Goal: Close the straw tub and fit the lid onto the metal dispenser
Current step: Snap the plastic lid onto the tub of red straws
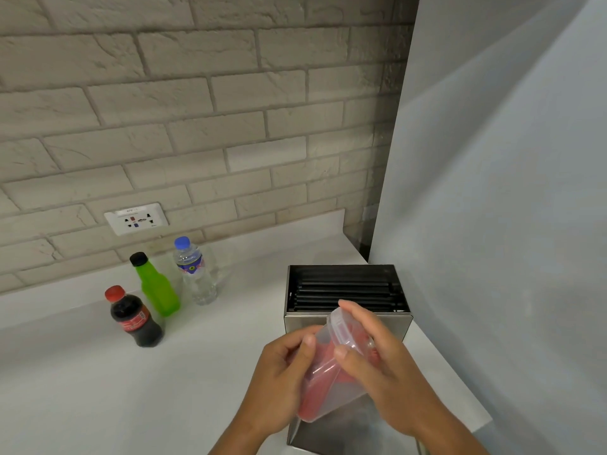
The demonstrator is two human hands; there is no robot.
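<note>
Tub (323, 385) feels light, thin-walled, slippery; my left hand (279, 382) grips its body. My right hand (377, 359) pinches its lid (340, 326) at 12 o'clock, near the dispenser (348, 289)

Both forearms are cut off by the bottom edge. The left hand (282, 382) covers the near side of the straw tub (328, 376); the right hand (377, 362) covers its far side and most of the tub lid (340, 326), so whether the lid is seated cannot be told. The metal dispenser (348, 290) front is largely hidden behind both hands. The flat metal sheet (331, 431) on the counter (131, 389) runs off the bottom. Wall socket (136, 219) markings are too small to read.
</note>
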